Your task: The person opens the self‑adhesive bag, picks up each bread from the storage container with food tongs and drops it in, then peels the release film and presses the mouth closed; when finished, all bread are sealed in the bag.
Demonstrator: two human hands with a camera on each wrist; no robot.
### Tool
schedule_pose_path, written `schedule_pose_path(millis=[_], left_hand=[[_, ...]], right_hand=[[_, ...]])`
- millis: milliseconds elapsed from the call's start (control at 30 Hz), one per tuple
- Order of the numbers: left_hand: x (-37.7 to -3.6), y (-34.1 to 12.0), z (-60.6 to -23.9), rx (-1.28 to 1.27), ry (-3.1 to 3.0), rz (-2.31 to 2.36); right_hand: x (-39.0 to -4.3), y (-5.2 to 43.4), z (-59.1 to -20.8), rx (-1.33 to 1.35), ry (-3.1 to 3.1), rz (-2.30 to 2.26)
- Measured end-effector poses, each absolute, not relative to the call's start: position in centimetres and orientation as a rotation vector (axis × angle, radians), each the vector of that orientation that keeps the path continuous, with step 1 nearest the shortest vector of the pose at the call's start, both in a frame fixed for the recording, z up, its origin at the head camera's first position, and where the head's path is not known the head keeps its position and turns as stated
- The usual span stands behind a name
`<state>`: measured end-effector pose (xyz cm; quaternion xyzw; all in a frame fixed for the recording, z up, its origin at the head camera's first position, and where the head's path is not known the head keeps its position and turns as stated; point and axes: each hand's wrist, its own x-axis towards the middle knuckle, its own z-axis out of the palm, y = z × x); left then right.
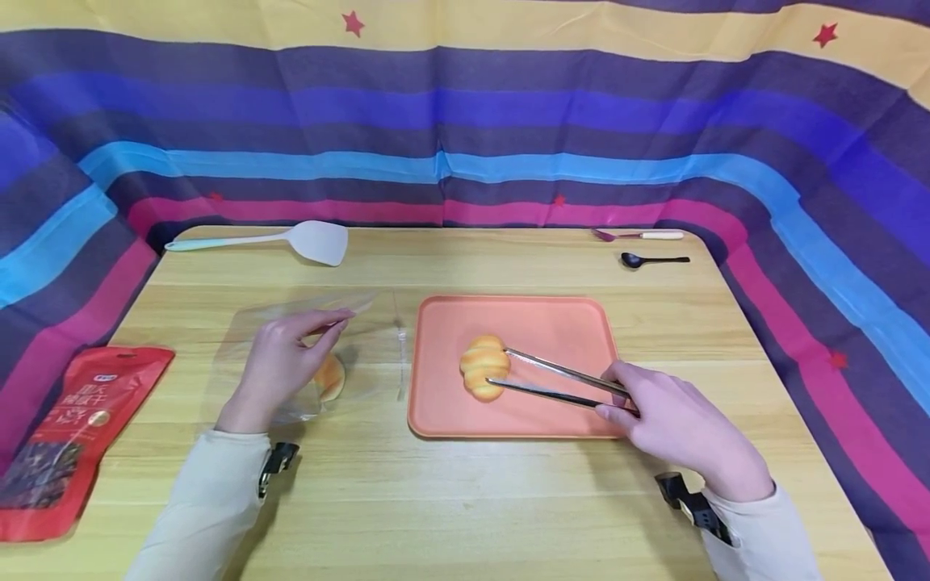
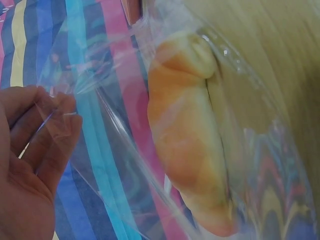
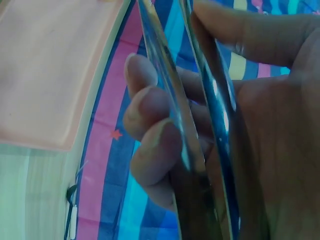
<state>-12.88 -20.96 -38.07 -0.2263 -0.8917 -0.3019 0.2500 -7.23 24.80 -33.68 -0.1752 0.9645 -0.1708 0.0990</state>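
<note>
The left hand (image 1: 279,355) pinched the film of a clear slider bag (image 1: 372,355) between thumb and fingertips, and inside it lay a browned bread roll (image 2: 185,130). The bag was on the tabletop (image 1: 465,508) at nine o'clock from a pink rectangular tray (image 1: 541,323). On the tray, toward its nine o'clock side, sat a ridged yellow bread roll (image 1: 484,367). The right hand (image 1: 676,420) gripped metal tongs (image 1: 567,372), which reached in from between three and four o'clock; their tips stood apart at that roll, and whether they pressed it I cannot tell. From the tray, a white spatula (image 1: 320,244) lay at ten o'clock and a black spoon (image 1: 634,261) near two. A red pouch (image 1: 94,411) lay between eight and nine o'clock from the bag.
</note>
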Motion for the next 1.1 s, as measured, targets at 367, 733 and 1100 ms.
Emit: schedule_pose_path(millis=[367,733,1100], left_hand=[[-12.7,-20.6,-38.1,-0.609,-2.418,-0.834],[-12.8,-20.9,-38.0,-0.609,-2.428,-0.819],[-12.7,-21.0,-37.9,-0.613,-2.460,-0.843]], right_hand=[[-7.4,25.1,-34.6,-0.541,2.856,-0.515],[-8.1,25.5,-35.7,-0.752,2.945,-0.484],[-9.3,26.2,-36.6,-0.748,2.979,-0.465]])
